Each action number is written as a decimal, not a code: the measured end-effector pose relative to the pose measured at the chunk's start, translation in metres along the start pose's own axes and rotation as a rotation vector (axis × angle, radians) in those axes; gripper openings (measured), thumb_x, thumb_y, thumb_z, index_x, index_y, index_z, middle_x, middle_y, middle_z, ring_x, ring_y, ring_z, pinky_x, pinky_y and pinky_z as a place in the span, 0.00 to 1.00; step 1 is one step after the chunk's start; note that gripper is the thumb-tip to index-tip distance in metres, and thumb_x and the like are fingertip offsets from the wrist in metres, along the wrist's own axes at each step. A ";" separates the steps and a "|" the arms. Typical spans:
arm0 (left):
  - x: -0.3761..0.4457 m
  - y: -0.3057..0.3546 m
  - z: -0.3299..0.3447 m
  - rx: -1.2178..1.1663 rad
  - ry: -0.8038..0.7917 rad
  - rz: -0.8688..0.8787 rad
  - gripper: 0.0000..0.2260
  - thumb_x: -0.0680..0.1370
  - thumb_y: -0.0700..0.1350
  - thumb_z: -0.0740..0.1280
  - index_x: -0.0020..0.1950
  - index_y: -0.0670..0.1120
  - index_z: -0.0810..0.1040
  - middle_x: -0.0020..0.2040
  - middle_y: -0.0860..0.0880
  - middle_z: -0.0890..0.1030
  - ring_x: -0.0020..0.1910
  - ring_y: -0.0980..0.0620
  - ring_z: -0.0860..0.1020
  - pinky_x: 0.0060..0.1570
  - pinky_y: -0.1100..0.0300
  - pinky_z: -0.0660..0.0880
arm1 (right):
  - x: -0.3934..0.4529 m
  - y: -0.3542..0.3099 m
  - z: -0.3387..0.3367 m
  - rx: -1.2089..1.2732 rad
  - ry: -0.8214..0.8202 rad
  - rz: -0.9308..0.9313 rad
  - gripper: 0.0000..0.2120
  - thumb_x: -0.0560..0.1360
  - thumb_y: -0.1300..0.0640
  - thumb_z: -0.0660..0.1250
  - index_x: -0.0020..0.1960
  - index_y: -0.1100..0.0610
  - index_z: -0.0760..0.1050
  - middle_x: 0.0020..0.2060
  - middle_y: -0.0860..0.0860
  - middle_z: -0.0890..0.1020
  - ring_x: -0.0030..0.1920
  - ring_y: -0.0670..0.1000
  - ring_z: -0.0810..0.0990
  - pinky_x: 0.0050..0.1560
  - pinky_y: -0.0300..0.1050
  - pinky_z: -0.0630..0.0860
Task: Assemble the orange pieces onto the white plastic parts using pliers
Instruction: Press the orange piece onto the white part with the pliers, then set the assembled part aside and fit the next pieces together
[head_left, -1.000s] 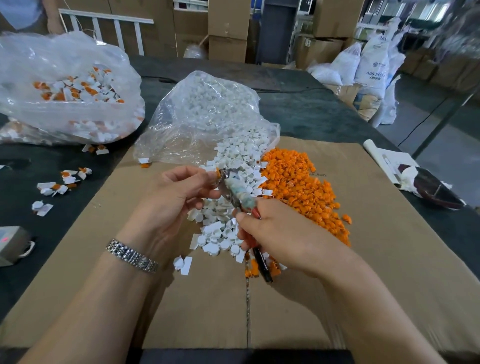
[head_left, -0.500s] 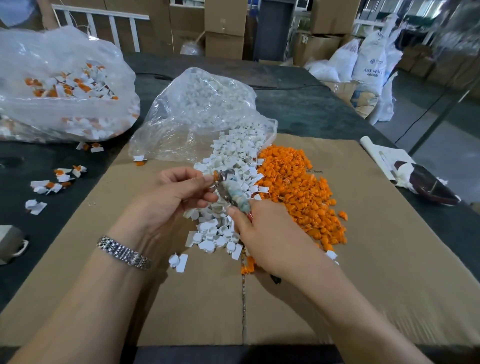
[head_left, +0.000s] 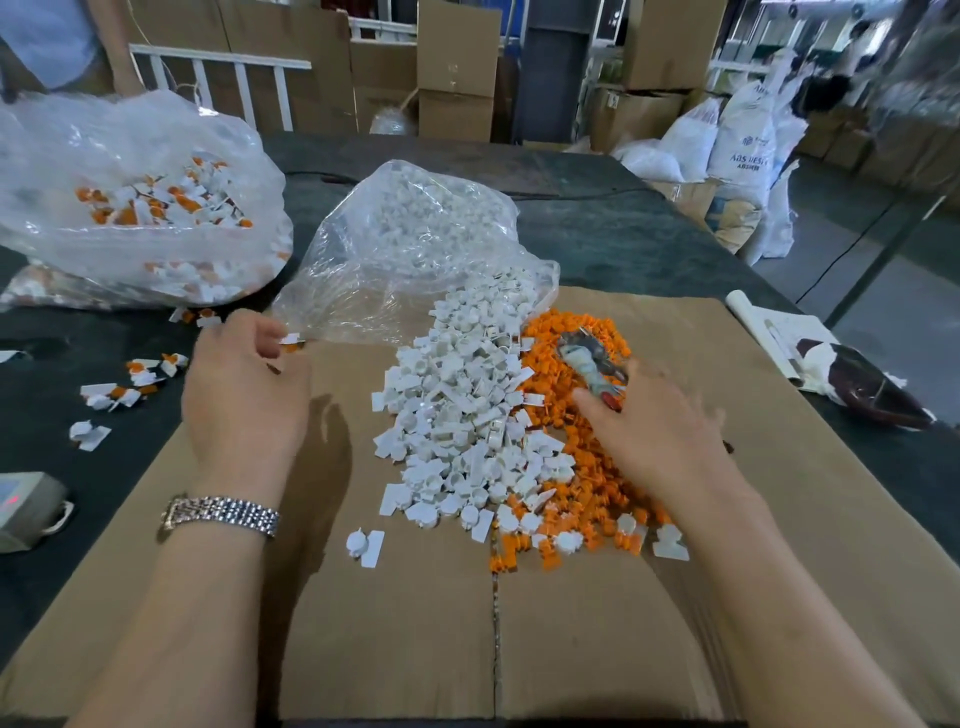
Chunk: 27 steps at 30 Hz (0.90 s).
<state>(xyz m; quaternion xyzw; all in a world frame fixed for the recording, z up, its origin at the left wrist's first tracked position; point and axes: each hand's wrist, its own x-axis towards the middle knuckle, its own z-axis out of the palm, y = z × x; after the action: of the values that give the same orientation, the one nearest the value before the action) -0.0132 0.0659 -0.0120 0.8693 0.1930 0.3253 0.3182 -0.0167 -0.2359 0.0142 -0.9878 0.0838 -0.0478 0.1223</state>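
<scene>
- Done, as far as shows: a clear bag (head_left: 130, 208) at the far left of the table (head_left: 597, 244) holds joined white-and-orange pieces; a few more joined pieces (head_left: 140, 376) lie loose on the dark tabletop just left of the cardboard sheet (head_left: 389, 623).
- In hand: the left hand (head_left: 244, 395) reaches toward that side, its fingertips pinching one small white piece with orange on it (head_left: 291, 340); I judge this a finished unit about to be set with the others.
- The right hand (head_left: 654, 436) hovers over the orange pieces (head_left: 587, 467), fingers curled round the handles of the pliers (head_left: 589, 364); the nose points away over the heap; motion blur hides whether it is parted or closed.
- Left to do: a broad heap of bare white plastic parts (head_left: 457, 415) spills down the middle of the cardboard from a second clear bag (head_left: 415, 249), which holds many more; the orange heap lies touching it on the right.
- Judgement: the unassembled stock far outweighs the finished pieces; the task looks early.
</scene>
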 end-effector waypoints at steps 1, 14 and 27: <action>-0.001 0.001 0.004 0.006 -0.038 0.062 0.08 0.78 0.40 0.70 0.56 0.48 0.80 0.54 0.46 0.81 0.45 0.50 0.77 0.46 0.54 0.72 | 0.002 0.002 0.003 -0.039 0.012 0.011 0.30 0.79 0.34 0.58 0.71 0.55 0.68 0.65 0.57 0.75 0.66 0.61 0.73 0.64 0.63 0.67; -0.020 0.010 0.034 0.065 -0.445 0.278 0.06 0.81 0.39 0.70 0.55 0.46 0.85 0.47 0.53 0.77 0.45 0.53 0.77 0.37 0.71 0.65 | 0.012 0.007 0.024 -0.136 0.010 -0.023 0.30 0.79 0.33 0.58 0.69 0.55 0.70 0.67 0.59 0.72 0.66 0.61 0.70 0.63 0.62 0.68; -0.022 0.013 0.034 0.133 -0.457 0.204 0.11 0.82 0.40 0.67 0.64 0.46 0.82 0.53 0.47 0.76 0.46 0.51 0.73 0.47 0.62 0.66 | 0.006 -0.010 0.013 -0.290 -0.005 -0.243 0.10 0.78 0.44 0.69 0.49 0.50 0.81 0.53 0.50 0.77 0.64 0.56 0.70 0.59 0.57 0.68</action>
<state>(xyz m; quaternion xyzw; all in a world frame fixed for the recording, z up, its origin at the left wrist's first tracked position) -0.0040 0.0303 -0.0331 0.9542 0.0483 0.1373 0.2614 -0.0079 -0.2246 0.0045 -0.9980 -0.0304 -0.0473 -0.0277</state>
